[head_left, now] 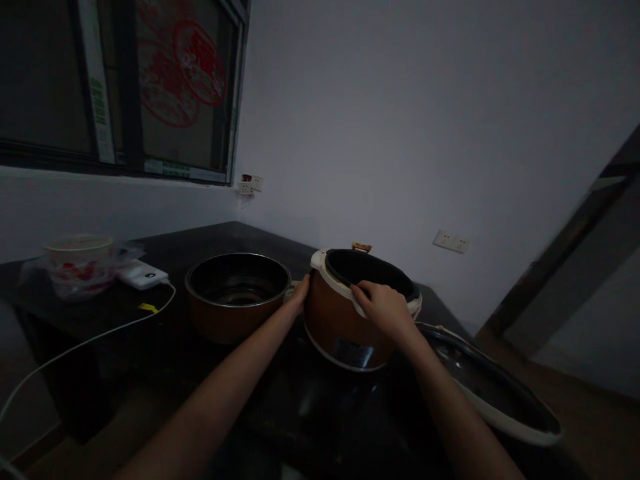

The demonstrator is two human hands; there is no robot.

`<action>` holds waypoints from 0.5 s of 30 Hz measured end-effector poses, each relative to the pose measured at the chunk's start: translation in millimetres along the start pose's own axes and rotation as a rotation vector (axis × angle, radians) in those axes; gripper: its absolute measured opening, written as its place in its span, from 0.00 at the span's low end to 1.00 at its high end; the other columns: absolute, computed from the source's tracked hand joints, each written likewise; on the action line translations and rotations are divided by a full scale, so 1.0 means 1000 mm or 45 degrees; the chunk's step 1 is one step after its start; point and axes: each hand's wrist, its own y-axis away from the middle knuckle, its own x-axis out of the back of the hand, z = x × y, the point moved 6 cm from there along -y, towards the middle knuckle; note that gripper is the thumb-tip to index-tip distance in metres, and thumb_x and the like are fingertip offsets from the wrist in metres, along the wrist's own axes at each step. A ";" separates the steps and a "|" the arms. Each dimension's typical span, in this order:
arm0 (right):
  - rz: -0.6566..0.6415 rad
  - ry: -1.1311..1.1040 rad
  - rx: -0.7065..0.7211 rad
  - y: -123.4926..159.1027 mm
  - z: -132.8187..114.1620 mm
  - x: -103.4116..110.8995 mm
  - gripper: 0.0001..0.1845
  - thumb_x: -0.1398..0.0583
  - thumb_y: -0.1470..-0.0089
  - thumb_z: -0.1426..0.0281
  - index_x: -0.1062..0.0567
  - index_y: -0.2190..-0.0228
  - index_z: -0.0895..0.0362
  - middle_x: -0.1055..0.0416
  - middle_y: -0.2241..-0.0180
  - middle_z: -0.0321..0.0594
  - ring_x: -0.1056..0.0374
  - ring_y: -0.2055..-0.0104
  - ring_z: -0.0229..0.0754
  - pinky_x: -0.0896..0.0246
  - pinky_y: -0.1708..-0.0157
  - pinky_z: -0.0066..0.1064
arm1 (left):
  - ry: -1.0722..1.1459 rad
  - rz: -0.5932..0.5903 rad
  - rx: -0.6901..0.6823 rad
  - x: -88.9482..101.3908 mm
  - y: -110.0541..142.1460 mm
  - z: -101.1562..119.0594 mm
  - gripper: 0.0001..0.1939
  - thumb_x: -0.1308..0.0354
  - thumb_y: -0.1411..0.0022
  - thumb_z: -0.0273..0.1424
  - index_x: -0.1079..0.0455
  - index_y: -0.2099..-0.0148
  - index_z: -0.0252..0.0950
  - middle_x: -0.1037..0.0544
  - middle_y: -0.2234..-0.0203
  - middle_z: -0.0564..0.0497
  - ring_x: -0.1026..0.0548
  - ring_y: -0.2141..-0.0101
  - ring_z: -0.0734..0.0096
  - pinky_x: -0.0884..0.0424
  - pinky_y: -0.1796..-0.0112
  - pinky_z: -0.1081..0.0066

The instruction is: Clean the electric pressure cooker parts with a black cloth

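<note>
A brown electric cooker point(337, 327) with a pale rim and a black inner pot point(370, 267) sits tilted on the dark table. My left hand point(300, 297) presses against the cooker's left side, its fingers partly hidden. Over the front rim curls my right hand point(383, 307), thumb toward the inside, gripping the edge. Close by on the left stands a brown pot point(233, 320) with a dark interior and a short pale handle behind my left wrist. A glass lid point(493, 380) with a pale rim lies to the right, partly covered by my right forearm.
A plastic-wrapped bowl point(83, 263) and a white charger-like box point(143, 274) with a cable point(100, 335) occupy the left of the table point(220, 233). A yellow tag point(149, 307) lies near the cable. Wall sockets point(451, 241) and a window point(185, 87) are behind.
</note>
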 end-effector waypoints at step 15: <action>0.015 -0.009 0.015 0.002 0.001 0.001 0.24 0.56 0.36 0.57 0.23 0.63 0.53 0.22 0.63 0.45 0.26 0.59 0.50 0.41 0.67 0.33 | 0.137 0.074 0.183 0.006 0.050 -0.038 0.18 0.51 0.33 0.43 0.30 0.52 0.35 0.23 0.56 0.44 0.24 0.58 0.64 0.28 0.55 0.60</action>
